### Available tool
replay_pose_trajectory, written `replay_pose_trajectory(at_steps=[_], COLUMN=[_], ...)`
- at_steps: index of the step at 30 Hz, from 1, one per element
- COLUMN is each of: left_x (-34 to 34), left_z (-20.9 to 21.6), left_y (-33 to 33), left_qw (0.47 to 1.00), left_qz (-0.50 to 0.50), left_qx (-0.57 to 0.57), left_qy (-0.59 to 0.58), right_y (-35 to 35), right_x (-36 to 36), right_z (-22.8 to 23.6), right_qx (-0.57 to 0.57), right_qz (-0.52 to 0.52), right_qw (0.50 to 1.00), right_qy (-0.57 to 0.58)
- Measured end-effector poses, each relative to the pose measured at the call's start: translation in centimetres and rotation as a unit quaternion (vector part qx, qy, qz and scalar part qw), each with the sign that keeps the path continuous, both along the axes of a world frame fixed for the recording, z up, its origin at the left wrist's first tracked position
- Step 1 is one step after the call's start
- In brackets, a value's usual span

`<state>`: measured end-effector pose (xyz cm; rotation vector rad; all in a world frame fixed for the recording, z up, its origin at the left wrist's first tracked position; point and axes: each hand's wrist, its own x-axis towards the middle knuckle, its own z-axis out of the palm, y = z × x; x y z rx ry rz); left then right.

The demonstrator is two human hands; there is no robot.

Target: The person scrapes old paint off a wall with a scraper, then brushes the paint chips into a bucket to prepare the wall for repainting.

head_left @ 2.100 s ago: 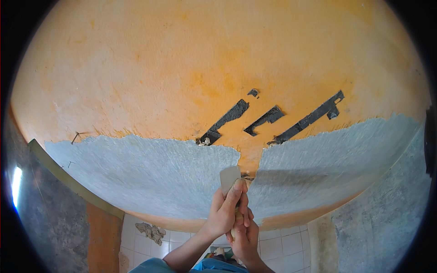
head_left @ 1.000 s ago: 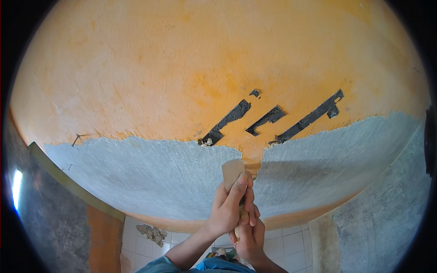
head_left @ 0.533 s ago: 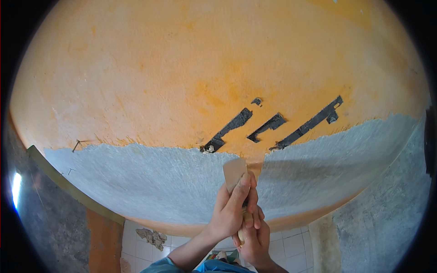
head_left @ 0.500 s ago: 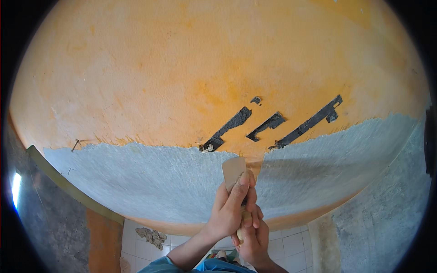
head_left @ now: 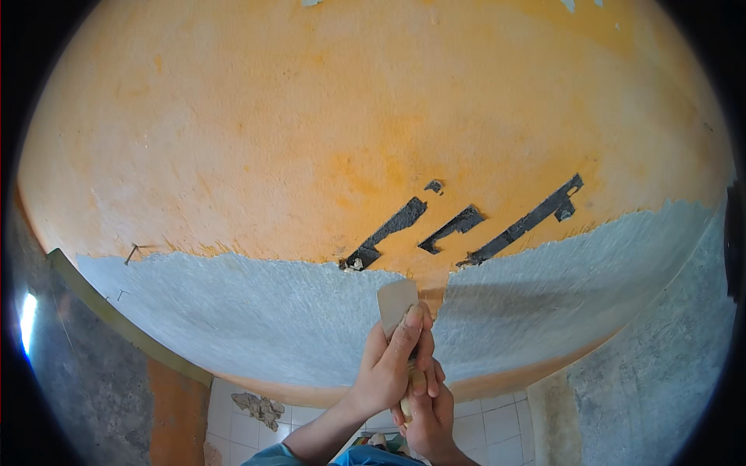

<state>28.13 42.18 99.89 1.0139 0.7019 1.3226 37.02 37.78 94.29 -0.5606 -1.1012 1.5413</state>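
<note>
L hand [head_left: 388,369], R hand [head_left: 427,423] on 1 scraper [head_left: 397,300]

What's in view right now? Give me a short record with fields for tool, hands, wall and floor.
Tool: flat-bladed scraper, blade pointing up; wall contact unclear
Left hand: wrapped around the scraper near its blade
Right hand: gripping lower down
Wall: orange above, bare grey band below, narrow orange strip at the blade's right
Black patches: three slanted strips plus small fragments
Floor: white tiles; crumpled grey-brown heap at left
</note>
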Motion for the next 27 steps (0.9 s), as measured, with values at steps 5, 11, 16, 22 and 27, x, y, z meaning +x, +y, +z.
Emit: replay_pose_trajectory(at_steps=[5,11,16,22,27], left_x=[0.0,-1.5,-2.5,-5.6,-9.9], left_z=[0.6,-2.8,-8.8,-10.5,-9.5], left_y=[0.2,-0.2,-0.1,-0.9,-1.8], left_qw=[1.0,0.998,0.985,0.937,0.79], left_qz=[-0.002,0.002,-0.006,0.03,0.215], left_qx=[0.004,0.008,-0.003,0.081,0.285], left_qy=[-0.005,0.066,0.175,0.34,0.498], right_y=[0.4,-0.1,-0.4,-1.0,-1.8], right_x=[0.7,1.4,0.6,-1.0,-2.5], right_z=[0.5,-2.3,-7.9,-12.2,-13.5], right_qx=[-0.035,-0.008,0.056,0.128,0.086], right_qz=[0.011,0.022,-0.079,-0.31,-0.322], right_qw=[0.999,0.994,0.979,0.882,0.86], right_qy=[0.008,-0.108,-0.177,-0.331,-0.387])
